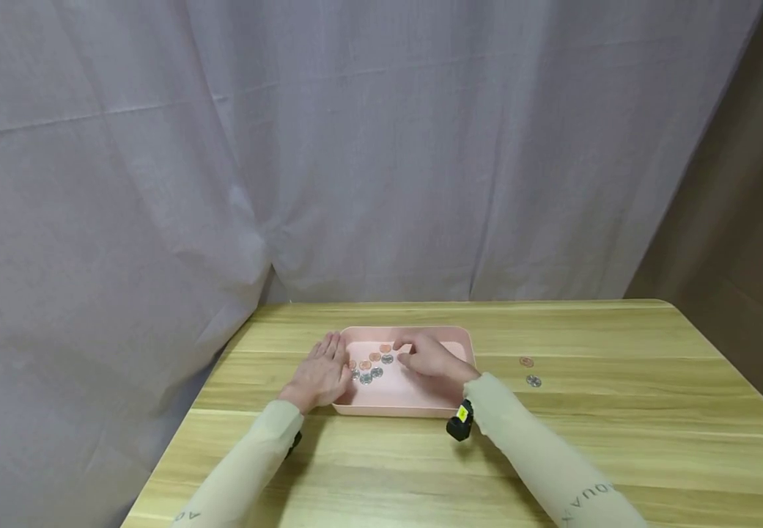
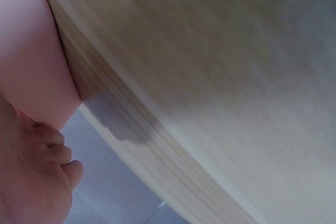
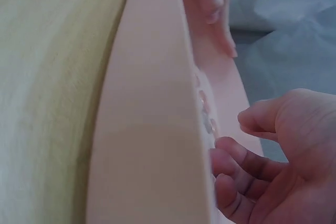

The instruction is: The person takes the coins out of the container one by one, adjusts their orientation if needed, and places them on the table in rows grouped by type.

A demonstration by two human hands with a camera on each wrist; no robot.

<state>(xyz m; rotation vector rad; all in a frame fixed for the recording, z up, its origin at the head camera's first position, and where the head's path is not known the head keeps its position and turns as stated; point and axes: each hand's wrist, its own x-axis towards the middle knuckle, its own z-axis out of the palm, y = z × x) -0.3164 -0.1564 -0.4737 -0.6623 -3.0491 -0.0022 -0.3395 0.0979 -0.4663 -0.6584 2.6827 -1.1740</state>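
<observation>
A shallow pink tray (image 1: 401,411) lies on the table with several coins in it. Copper-coloured coins (image 1: 365,364) form a slanting row, and silver coins (image 1: 366,379) run beside them. My left hand (image 1: 318,374) rests along the tray's left wall, fingers straight and pointing away, thumb at the rim. Over the middle of the tray, just right of the coins, my right hand (image 1: 432,358) hovers with its fingers bent. Thumb and forefinger stand apart in the right wrist view, and no coin shows between them. The tray's near wall hides part of those fingers (image 3: 231,156).
On the wooden table (image 1: 605,396) right of the tray lie one copper-coloured coin (image 1: 526,361) and one silver coin (image 1: 533,381). A grey curtain (image 1: 381,161) hangs behind the table and along its left side. Black devices (image 1: 460,425) are strapped at the wrists.
</observation>
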